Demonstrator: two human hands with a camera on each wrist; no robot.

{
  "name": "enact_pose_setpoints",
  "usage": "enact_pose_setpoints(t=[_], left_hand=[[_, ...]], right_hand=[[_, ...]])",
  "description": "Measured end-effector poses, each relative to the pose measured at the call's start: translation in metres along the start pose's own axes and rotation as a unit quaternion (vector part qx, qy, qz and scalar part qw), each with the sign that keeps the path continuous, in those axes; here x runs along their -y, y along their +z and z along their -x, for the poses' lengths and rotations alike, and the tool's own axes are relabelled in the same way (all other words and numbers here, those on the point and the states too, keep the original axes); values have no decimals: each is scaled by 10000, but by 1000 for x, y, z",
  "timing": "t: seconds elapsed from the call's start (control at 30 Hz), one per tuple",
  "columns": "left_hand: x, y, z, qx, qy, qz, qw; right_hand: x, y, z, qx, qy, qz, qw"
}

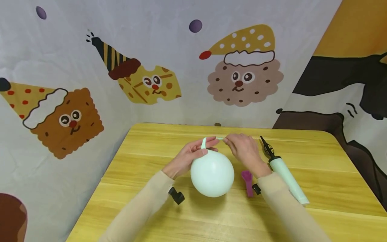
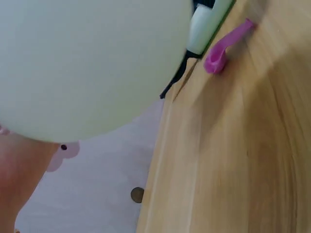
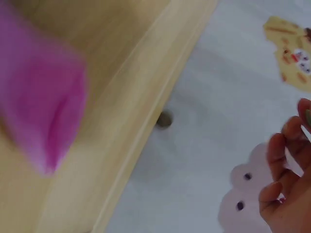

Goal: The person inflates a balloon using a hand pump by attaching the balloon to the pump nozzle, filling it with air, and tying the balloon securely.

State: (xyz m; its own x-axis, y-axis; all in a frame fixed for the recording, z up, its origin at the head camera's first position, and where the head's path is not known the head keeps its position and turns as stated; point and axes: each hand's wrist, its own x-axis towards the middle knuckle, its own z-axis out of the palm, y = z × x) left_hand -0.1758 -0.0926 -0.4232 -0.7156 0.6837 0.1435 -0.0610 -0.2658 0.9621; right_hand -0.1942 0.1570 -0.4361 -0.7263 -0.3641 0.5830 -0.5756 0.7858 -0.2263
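An inflated pale green balloon (image 1: 212, 173) hangs just above the table, its neck pointing up. My left hand (image 1: 193, 153) holds it at the base of the neck, thumb in front, with the stretched neck (image 1: 204, 143) passing over the fingers. To the right, my right hand (image 1: 243, 149) pinches the thin tail end of that neck. The balloon (image 2: 87, 68) fills much of the left wrist view and hides most of the left fingers there. At the edge of the right wrist view, fingers of a hand (image 3: 291, 179) appear curled.
A limp magenta balloon (image 1: 248, 183) lies on the wooden table (image 1: 145, 161) beneath my right forearm. Farther right lies a hand pump (image 1: 287, 179) with a pale green barrel and black nozzle. A cartoon-printed cloth (image 1: 187, 111) hangs behind the table.
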Motion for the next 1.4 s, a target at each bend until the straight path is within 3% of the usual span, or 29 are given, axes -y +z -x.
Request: enact_pose_setpoints(t=[0.1, 0.23, 0.33, 0.47, 0.57, 0.67, 0.73, 0.83, 0.97, 1.13, 1.3, 1.4], left_hand=[[-2, -1, -1, -370, 156, 107, 9991], [-2, -2, -3, -689, 176, -213, 9972], [-1, -4, -4, -861, 120, -598, 9944], [0, -5, -5, -930, 20, -1151, 9890], [-1, -4, -5, -932, 30, -1850, 9783], [-3, -1, -6, -839, 123, -2744, 9579], [-4, 1, -7, -720, 283, -3385, 9378], [-4, 5, -9, -554, 733, -4347, 8959], [-1, 8, -9, -651, 1269, -5595, 8164], [6, 12, -8, -911, 1671, -6417, 7430], [13, 14, -8, -1194, 2277, -6799, 6868], [15, 13, -9, -1267, 2528, -6914, 6648]], right_hand=[[12, -5, 1, 378, 38, -349, 9987], [21, -10, 4, 669, -76, -615, 9958], [24, -13, 7, 724, -391, -419, 9957], [36, -22, 13, 823, -826, 244, 9929], [47, -29, 16, 931, -1146, 816, 9857], [56, -34, 17, 940, -1452, 1229, 9772], [60, -35, 18, 834, -1600, 1345, 9743], [63, -33, 18, 524, -1704, 1344, 9748], [63, -29, 17, -13, -1688, 1195, 9784], [65, -25, 16, -547, -1606, 987, 9806], [69, -25, 15, -786, -1531, 763, 9821], [71, -24, 15, -815, -1455, 696, 9835]])
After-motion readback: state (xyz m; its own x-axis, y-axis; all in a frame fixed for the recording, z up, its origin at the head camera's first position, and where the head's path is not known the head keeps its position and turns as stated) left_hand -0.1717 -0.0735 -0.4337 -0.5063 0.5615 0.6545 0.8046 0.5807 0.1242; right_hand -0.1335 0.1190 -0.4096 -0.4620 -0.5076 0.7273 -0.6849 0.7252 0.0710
